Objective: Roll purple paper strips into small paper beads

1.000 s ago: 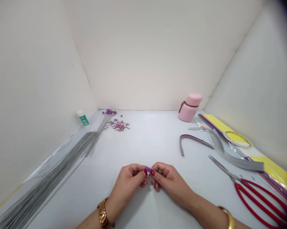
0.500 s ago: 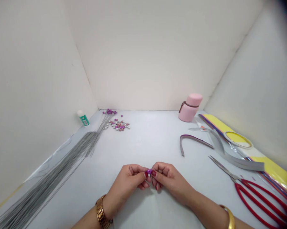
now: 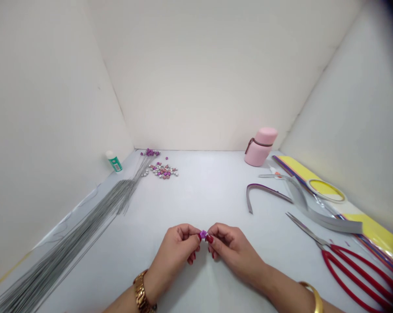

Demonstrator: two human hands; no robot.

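Both hands are low at the middle of the white work surface [image 3: 196,195], with their fingertips meeting. My left hand [image 3: 176,245] and my right hand [image 3: 230,250] pinch a tiny purple flower-shaped bead [image 3: 203,235] between them, and their fingers hide part of it. A gold wristwatch [image 3: 141,293] circles my left wrist. A gold bangle [image 3: 313,298] sits on my right forearm. Far ahead of my hands lies a scattered pile of purple, pink and silver beads [image 3: 162,171].
A bundle of thin grey wires [image 3: 75,230] runs along the left wall. Beyond it stands a small glue bottle [image 3: 114,161]. To the right are a pink bottle [image 3: 260,148], curled grey paper strips [image 3: 268,193], yellow paper [image 3: 372,230] and red-handled scissors [image 3: 346,265].
The purple bead has turned between my fingertips, and its flower face shows more plainly. My hands remain in nearly the same place.
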